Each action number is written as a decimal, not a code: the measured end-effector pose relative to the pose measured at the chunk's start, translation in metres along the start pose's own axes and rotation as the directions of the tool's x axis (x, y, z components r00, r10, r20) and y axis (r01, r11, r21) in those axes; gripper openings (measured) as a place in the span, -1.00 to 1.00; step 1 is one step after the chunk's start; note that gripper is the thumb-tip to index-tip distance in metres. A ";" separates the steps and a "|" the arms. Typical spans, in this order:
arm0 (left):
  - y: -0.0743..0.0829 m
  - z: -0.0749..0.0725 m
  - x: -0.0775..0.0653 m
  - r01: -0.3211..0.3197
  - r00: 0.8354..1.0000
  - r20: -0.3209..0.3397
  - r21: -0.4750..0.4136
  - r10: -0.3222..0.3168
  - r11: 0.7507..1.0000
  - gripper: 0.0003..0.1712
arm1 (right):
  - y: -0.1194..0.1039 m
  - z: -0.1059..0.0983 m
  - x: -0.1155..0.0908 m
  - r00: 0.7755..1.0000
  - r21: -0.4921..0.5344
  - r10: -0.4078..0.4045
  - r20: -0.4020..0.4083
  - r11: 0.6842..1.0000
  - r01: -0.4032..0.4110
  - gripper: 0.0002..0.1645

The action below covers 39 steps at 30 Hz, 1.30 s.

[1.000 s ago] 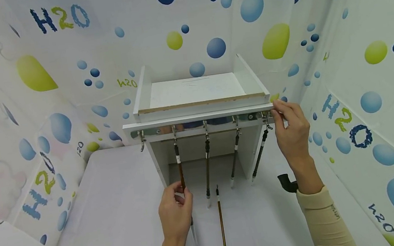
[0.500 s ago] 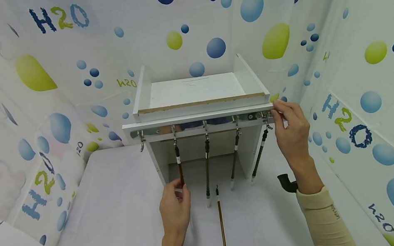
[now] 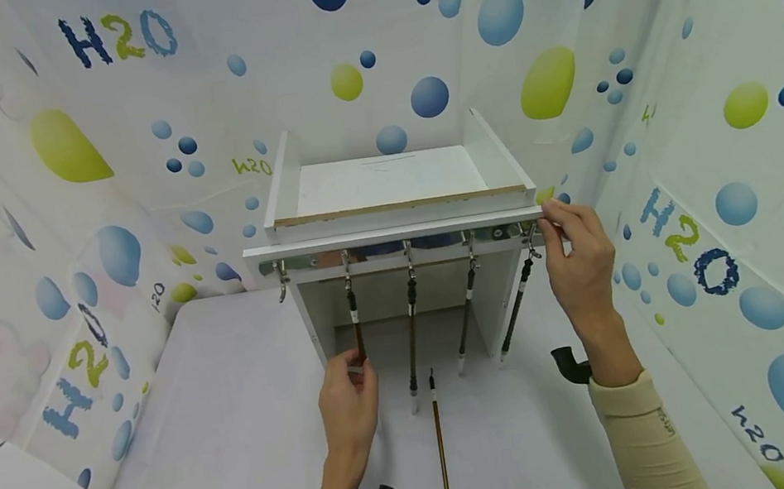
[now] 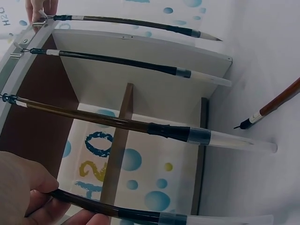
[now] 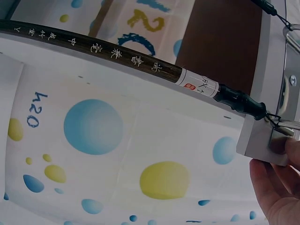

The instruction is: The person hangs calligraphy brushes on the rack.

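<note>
In the head view, my left hand (image 3: 349,405) pinches the shaft of a writing brush (image 3: 357,329), which hangs by its loop from the second hook from the left. The left wrist view shows this brush's dark shaft (image 4: 93,204) between thumb and fingers, with a pale translucent end. My right hand (image 3: 583,276) grips the right end of the white rack's front rail (image 3: 391,235). Beside it hangs another brush (image 3: 517,306), its shaft lettered in the right wrist view. Two more brushes hang between, one brown (image 3: 413,333) and one darker (image 3: 469,321).
The leftmost hook (image 3: 281,279) carries no brush. Another brush (image 3: 440,446) lies on the white surface in front of the rack, pointing toward it. Above the rail sits an open white tray (image 3: 399,216). Patterned sheets (image 3: 680,154) enclose the back and sides.
My left hand has slid slightly up along the brush, and its lower part is now mostly hidden behind the hand. The right hand has stayed on the rail.
</note>
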State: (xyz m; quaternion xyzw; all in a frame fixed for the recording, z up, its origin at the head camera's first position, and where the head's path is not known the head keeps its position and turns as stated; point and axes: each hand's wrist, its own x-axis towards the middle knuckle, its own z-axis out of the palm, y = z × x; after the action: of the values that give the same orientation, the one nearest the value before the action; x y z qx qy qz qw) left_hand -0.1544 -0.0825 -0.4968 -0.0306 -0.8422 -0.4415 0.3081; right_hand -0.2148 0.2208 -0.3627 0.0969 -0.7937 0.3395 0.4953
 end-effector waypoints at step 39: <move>0.002 0.007 0.002 0.015 0.995 0.101 0.047 -0.020 0.999 -0.71 | 0.001 0.001 -0.001 1.000 0.007 -0.007 -0.004 1.000 0.007 -0.66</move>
State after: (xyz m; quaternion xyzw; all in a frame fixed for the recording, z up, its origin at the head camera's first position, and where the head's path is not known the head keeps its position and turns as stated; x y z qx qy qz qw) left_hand -0.1591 -0.0761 -0.4974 -0.0385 -0.8668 -0.4227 0.2618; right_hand -0.2158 0.2205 -0.3648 0.1007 -0.7912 0.3409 0.4977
